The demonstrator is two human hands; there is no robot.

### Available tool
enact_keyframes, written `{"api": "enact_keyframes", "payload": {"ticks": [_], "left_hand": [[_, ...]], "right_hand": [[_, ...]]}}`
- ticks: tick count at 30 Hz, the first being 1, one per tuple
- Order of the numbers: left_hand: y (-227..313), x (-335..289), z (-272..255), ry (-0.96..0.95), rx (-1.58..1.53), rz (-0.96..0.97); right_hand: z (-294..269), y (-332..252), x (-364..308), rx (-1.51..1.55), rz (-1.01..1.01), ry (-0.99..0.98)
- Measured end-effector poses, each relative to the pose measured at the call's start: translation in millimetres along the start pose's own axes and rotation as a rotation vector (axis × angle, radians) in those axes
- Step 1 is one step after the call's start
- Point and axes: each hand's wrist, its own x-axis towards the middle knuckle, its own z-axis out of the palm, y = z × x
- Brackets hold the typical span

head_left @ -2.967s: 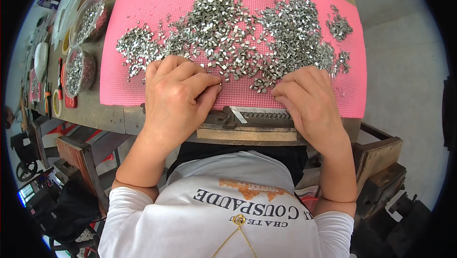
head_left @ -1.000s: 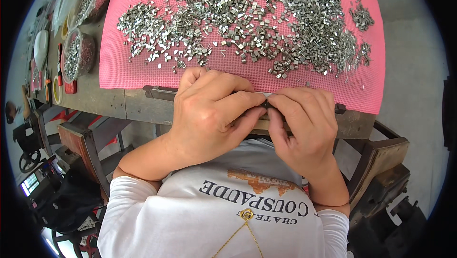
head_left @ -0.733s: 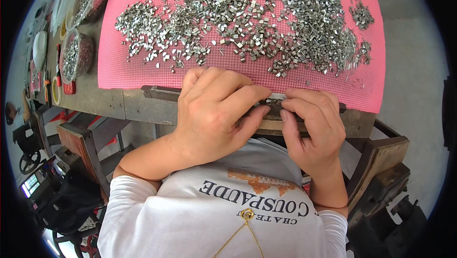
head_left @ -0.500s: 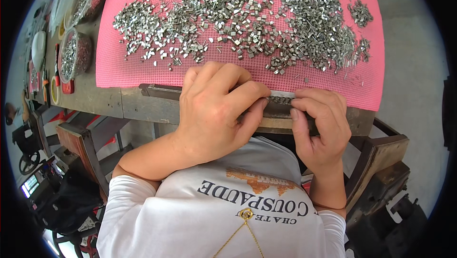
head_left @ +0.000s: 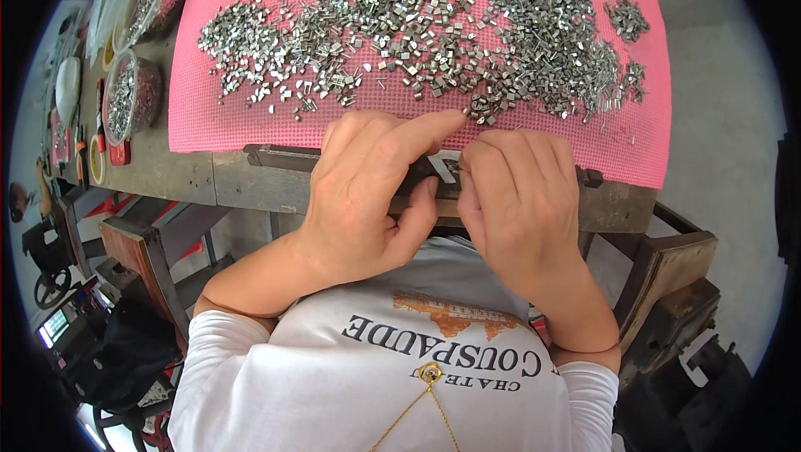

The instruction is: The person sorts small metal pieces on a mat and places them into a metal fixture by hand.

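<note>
A long dark metal bar lies along the front edge of the bench, partly covered by both hands. My left hand rests over its middle, the index finger stretched out and the thumb apart below; nothing shows between them. Close on its right, my right hand has its fingers curled, the tips at a tilted light grey strip that it seems to pinch. Fingers hide part of the strip and of the bar beneath. Beyond both hands, many small silvery metal pieces are spread on a pink mesh mat.
At the left stand two clear plastic tubs, the nearer tub holding more metal pieces. A roll of tape and red-handled tools lie beside it. Wooden-topped metal frames stand below the bench on both sides.
My right hand has moved left, towards my left hand, and its fingers have curled in. My left index finger has lifted away from the strip, which now lies tilted instead of along the bar.
</note>
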Motion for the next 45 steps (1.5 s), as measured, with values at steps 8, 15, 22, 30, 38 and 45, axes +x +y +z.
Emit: {"api": "enact_keyframes", "payload": {"ticks": [8, 15, 22, 30, 38, 45], "left_hand": [[-7.6, -6.6, -1.3, 0.1, -0.084, 0.095], [-17.3, -17.4, -11.3, 0.069, 0.003, 0.123], [-29.0, -25.3, -17.5, 0.033, 0.133, 0.158], [-31.4, -25.9, -19.1, 0.03, 0.202, 0.204], [-28.1, -33.7, -22.9, 0.02, 0.204, 0.117], [-25.5, -33.0, -25.8, 0.005, 0.292, 0.12]], "right_hand": [[-2.5, -2.3, 11.8, -0.143, -0.058, -0.108], [-2.4, -1.4, 9.9, -0.157, -0.083, -0.092], [-32.1, 20.9, -16.3, 0.237, 0.062, -0.013], [-43.2, 42.1, -58.3, -0.043, 0.155, -0.044], [-39.4, 32.3, -59.4, -0.069, 0.156, -0.05], [-39.0, 27.9, -60.5, -0.056, 0.208, -0.051]]}}
